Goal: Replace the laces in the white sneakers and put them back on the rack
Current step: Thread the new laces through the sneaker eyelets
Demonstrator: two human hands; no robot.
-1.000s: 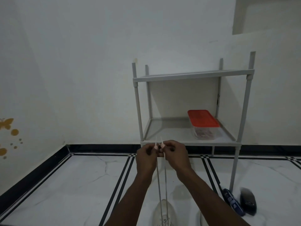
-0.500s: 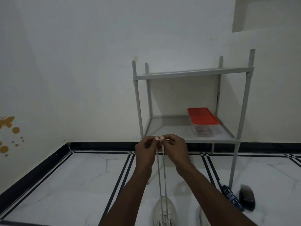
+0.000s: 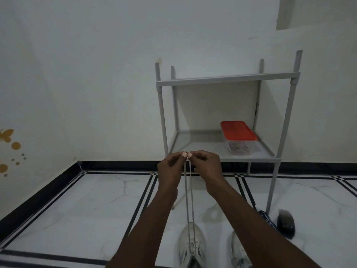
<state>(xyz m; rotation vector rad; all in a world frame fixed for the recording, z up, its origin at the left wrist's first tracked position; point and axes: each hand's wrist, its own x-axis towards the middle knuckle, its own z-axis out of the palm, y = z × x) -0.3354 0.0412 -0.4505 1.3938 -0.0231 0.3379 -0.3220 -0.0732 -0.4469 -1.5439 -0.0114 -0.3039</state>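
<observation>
- White sneaker at the bottom edge, second sneaker beside it; bare floor lies leftward.
- Left hand and right hand each pinch a lace end, strands taut upward.
- Rack stands against the wall beyond.

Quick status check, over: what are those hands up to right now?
Left hand and right hand each pinching a lace end, strands pulled up taut from the left sneaker. Second sneaker waiting. Rack holds only a red-lidded container.

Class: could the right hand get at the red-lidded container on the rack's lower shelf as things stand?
Probably not yet: the right hand is pinching a lace end. The container sits unobstructed beyond.
</observation>
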